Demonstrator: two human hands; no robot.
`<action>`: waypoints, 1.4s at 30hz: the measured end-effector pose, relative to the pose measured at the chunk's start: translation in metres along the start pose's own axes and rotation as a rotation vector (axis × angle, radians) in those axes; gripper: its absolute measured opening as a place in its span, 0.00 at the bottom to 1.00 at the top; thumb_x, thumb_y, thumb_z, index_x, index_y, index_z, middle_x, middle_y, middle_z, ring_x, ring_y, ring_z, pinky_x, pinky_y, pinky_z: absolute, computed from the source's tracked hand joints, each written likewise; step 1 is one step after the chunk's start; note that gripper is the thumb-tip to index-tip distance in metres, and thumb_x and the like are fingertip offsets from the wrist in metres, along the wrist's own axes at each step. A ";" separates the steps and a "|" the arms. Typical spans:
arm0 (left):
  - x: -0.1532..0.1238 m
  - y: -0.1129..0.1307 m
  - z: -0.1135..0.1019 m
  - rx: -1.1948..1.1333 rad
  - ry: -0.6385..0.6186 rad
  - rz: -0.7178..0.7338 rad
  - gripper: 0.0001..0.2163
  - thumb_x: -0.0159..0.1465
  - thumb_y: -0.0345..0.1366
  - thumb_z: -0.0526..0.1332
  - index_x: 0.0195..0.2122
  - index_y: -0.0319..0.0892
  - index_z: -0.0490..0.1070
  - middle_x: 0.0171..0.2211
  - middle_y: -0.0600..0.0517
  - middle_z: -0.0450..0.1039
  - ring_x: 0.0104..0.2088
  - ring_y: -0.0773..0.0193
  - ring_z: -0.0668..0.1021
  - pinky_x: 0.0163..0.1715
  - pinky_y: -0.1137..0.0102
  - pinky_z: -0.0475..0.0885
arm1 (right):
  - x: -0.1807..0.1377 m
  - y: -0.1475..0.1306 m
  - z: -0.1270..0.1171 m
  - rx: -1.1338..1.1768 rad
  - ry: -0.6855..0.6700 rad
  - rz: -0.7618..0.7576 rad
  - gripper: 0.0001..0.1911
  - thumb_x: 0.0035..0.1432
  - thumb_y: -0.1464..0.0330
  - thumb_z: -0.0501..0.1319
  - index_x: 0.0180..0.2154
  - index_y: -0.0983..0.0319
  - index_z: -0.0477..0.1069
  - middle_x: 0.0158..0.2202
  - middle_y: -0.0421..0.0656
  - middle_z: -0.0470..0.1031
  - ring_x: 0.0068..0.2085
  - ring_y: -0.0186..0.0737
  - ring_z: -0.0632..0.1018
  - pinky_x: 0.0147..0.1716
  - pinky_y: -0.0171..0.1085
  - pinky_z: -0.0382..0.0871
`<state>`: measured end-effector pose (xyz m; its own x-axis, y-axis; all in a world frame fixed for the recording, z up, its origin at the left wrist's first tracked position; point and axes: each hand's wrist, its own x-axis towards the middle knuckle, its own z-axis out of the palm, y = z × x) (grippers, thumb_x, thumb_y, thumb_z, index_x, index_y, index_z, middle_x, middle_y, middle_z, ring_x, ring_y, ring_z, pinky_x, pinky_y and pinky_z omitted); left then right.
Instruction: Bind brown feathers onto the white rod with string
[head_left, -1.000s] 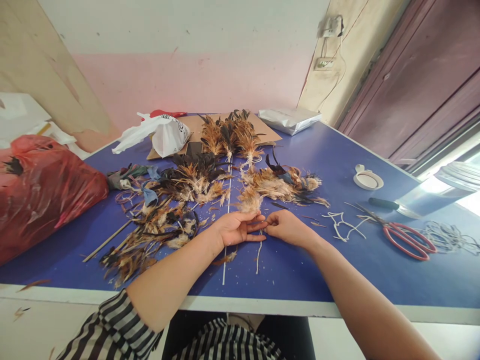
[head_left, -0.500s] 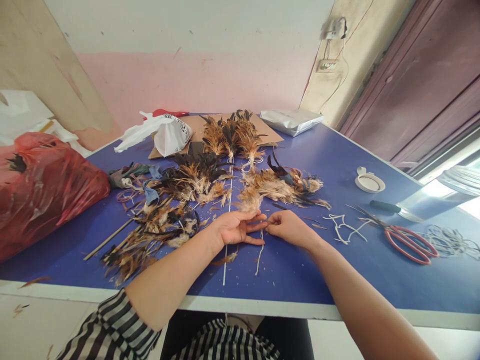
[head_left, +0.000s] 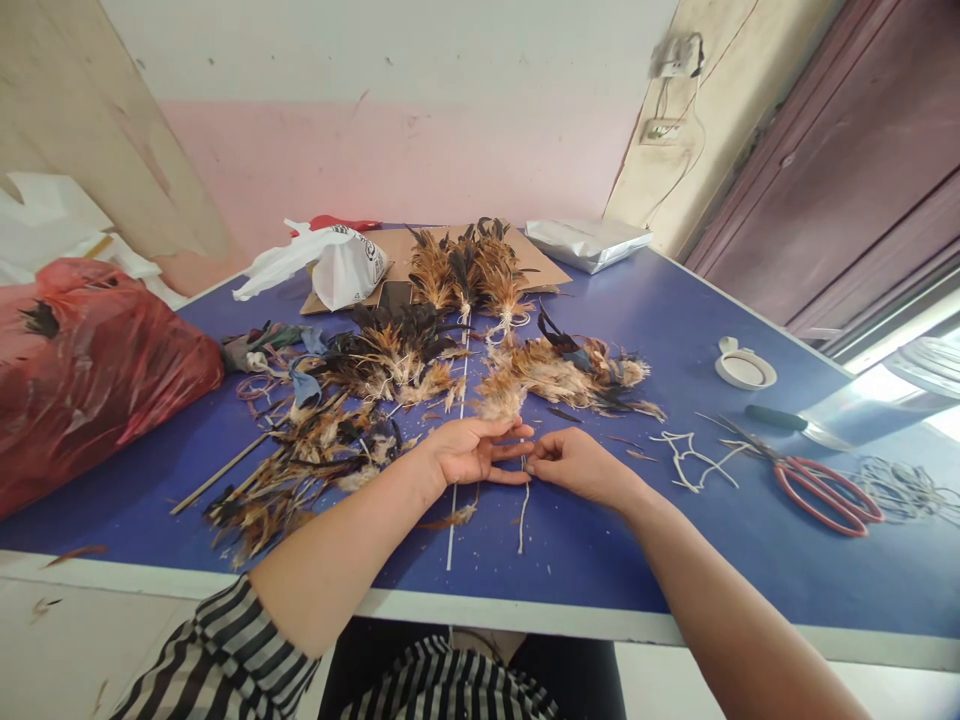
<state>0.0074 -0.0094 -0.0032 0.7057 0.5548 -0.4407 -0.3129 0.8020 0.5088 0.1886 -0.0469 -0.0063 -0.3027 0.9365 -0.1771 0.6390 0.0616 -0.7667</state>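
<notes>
My left hand [head_left: 480,452] is palm up at the middle of the table. Its thumb and forefinger close at the base of a fluffy tan feather bundle [head_left: 501,396], while its lower fingers reach out to the right. Fingertip to fingertip with it, my right hand [head_left: 576,462] pinches a thin white string [head_left: 523,525], whose free end hangs down toward the table's front edge. The exact grip at the bundle's base is partly hidden by the fingers. Just beyond lies a larger bundle of pale and dark feathers [head_left: 570,372] with blue cloth around it.
Loose feathers [head_left: 300,470] and a stick [head_left: 221,475] lie to the left, near a red plastic bag [head_left: 112,370]. Tied feather bundles [head_left: 466,265] rest on cardboard [head_left: 544,272] at the back. Rightward are string pieces [head_left: 694,462], red-handled scissors [head_left: 825,495], a knife [head_left: 780,417] and a tape roll [head_left: 745,368].
My right hand has come slightly down along the string, its fingertips now lower beside the left fingers. My left hand has barely moved. The view has shifted a little.
</notes>
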 end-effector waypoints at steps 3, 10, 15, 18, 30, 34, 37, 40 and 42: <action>-0.003 0.001 0.001 0.035 -0.053 -0.044 0.03 0.57 0.27 0.57 0.33 0.36 0.68 0.30 0.49 0.75 0.37 0.60 0.76 0.49 0.44 0.54 | -0.002 -0.001 0.005 -0.126 0.047 -0.001 0.10 0.44 0.65 0.54 0.20 0.64 0.66 0.16 0.35 0.60 0.21 0.29 0.60 0.19 0.30 0.51; -0.002 0.003 -0.002 0.058 -0.029 -0.076 0.02 0.57 0.27 0.58 0.32 0.36 0.68 0.29 0.50 0.75 0.36 0.61 0.76 0.49 0.44 0.54 | -0.005 -0.006 0.001 -0.257 0.036 -0.023 0.08 0.45 0.68 0.53 0.21 0.63 0.68 0.18 0.38 0.67 0.21 0.30 0.64 0.20 0.31 0.52; -0.003 0.013 -0.002 0.002 0.059 0.033 0.04 0.56 0.28 0.59 0.33 0.37 0.69 0.29 0.50 0.75 0.35 0.61 0.76 0.48 0.45 0.56 | -0.006 -0.016 0.007 -0.373 0.090 0.039 0.09 0.46 0.65 0.55 0.21 0.61 0.70 0.21 0.41 0.71 0.22 0.33 0.67 0.22 0.32 0.53; -0.005 0.020 -0.005 -0.014 0.083 0.098 0.04 0.56 0.28 0.60 0.33 0.37 0.69 0.30 0.51 0.74 0.34 0.62 0.76 0.48 0.48 0.59 | -0.007 -0.022 0.015 -0.508 0.159 0.067 0.07 0.44 0.65 0.57 0.21 0.60 0.71 0.23 0.43 0.73 0.26 0.37 0.69 0.23 0.33 0.53; -0.004 0.020 -0.005 -0.044 0.056 0.133 0.04 0.56 0.28 0.60 0.34 0.37 0.69 0.31 0.50 0.74 0.36 0.60 0.76 0.48 0.48 0.60 | -0.003 -0.002 -0.008 0.226 0.069 0.135 0.09 0.44 0.66 0.56 0.25 0.65 0.70 0.16 0.37 0.65 0.17 0.28 0.64 0.17 0.29 0.56; -0.002 0.013 -0.004 0.018 0.060 0.109 0.04 0.56 0.28 0.59 0.33 0.37 0.69 0.33 0.48 0.74 0.41 0.57 0.75 0.47 0.49 0.61 | -0.001 -0.001 -0.010 0.500 0.103 0.154 0.10 0.42 0.64 0.60 0.25 0.64 0.68 0.19 0.37 0.68 0.17 0.28 0.67 0.15 0.28 0.56; -0.001 0.006 -0.002 0.097 0.049 0.104 0.04 0.56 0.29 0.60 0.33 0.37 0.70 0.36 0.47 0.74 0.43 0.55 0.74 0.48 0.50 0.61 | 0.000 -0.002 -0.009 0.615 0.151 0.138 0.11 0.42 0.63 0.61 0.26 0.64 0.67 0.19 0.37 0.68 0.17 0.27 0.66 0.15 0.28 0.57; -0.001 0.000 0.001 0.175 0.018 0.110 0.05 0.55 0.30 0.61 0.33 0.37 0.71 0.37 0.46 0.74 0.44 0.55 0.74 0.47 0.50 0.61 | 0.001 -0.003 -0.007 0.660 0.237 0.104 0.11 0.42 0.63 0.62 0.27 0.65 0.68 0.15 0.35 0.63 0.16 0.26 0.62 0.16 0.28 0.55; -0.001 -0.005 0.003 0.211 -0.017 0.120 0.05 0.55 0.30 0.61 0.32 0.37 0.71 0.36 0.46 0.74 0.43 0.56 0.74 0.47 0.51 0.61 | 0.001 -0.005 -0.004 0.656 0.271 0.081 0.11 0.42 0.63 0.62 0.26 0.65 0.69 0.16 0.35 0.62 0.17 0.25 0.60 0.16 0.29 0.53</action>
<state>0.0098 -0.0145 -0.0027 0.6829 0.6381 -0.3557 -0.2564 0.6653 0.7011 0.1877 -0.0447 0.0000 -0.0315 0.9875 -0.1545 0.0691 -0.1521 -0.9860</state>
